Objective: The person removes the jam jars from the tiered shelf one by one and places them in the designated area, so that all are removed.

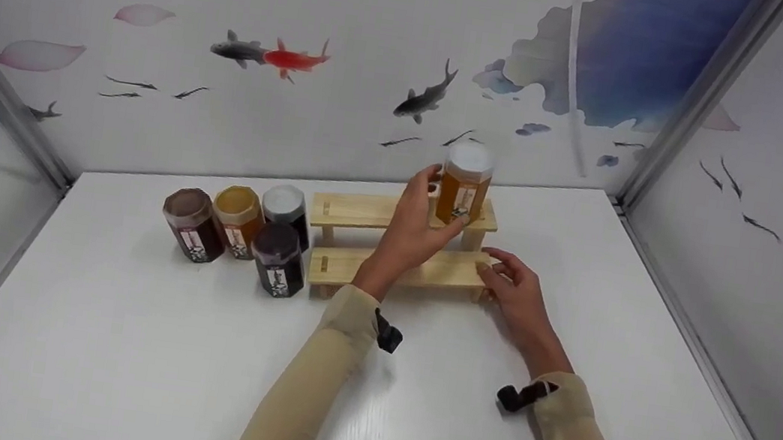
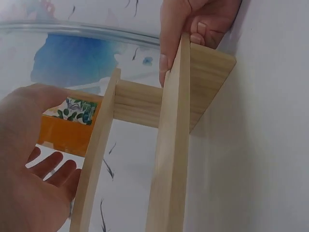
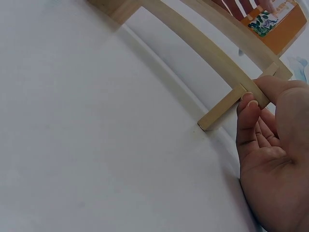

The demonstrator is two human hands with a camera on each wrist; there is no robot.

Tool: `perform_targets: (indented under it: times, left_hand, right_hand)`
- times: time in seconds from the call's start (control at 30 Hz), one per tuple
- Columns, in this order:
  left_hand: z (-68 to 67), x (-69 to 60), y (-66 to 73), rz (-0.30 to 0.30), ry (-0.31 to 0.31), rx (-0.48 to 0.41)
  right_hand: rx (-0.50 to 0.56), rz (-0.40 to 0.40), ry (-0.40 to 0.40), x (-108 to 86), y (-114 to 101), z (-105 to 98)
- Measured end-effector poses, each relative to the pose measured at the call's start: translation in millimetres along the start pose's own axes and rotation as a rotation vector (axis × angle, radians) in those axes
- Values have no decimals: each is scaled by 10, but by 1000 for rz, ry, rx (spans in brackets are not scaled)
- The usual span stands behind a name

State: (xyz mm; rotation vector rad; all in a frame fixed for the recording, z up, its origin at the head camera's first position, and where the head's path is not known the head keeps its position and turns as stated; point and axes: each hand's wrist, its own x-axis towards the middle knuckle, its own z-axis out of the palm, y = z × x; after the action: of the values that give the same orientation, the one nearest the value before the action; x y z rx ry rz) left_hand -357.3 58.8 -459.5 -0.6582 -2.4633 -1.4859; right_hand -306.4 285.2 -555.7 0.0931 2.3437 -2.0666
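At the right end of the upper tier of a wooden two-tier rack [image 1: 355, 209] is a jar of amber contents with a white lid [image 1: 466, 184]. My left hand [image 1: 413, 227] is spread around its near left side. The thumb touches the front of the jar, while in the left wrist view the other fingers [image 2: 50, 166] lie loosely beside it, with little or no contact visible. My right hand [image 1: 519, 297] pinches the right end of the rack's lower tier, also seen in the right wrist view [image 3: 256, 94].
Left of the rack stand a dark red jar [image 1: 194, 224], an amber jar [image 1: 238, 221], a dark jar with a white lid [image 1: 285, 207] and a dark-lidded jar [image 1: 279, 260]. Printed panels [image 1: 343, 130] enclose the white table [image 1: 139, 353] at the back and sides.
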Motion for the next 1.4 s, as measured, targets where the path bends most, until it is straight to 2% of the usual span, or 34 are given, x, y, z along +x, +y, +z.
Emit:
perform_targets:
  times: [0.1, 0.27, 0.47, 0.8, 1.0, 1.23, 1.4]
  left_hand:
    - [58, 26, 27, -39, 43, 15]
    - [106, 56, 75, -112, 151, 34]
    - [95, 37, 87, -158, 188, 59]
    - [-68, -68, 78, -93, 191, -3]
    - [-258, -224, 28, -70, 179, -52]
    - [-471, -435, -14, -48, 197, -41]
    - [-621, -569, -93, -14, 236, -17]
  right_hand:
    - [32, -19, -5, 12, -4, 45]
    - [56, -44, -15, 41, -2, 90]
    - [48, -37, -30, 54, -14, 125]
    - [13, -11, -19, 58, -42, 126]
    - [-5, -2, -23, 41, -20, 85]
    - [7, -41, -20, 37, 6, 23]
    - [0, -41, -15, 35, 25, -12]
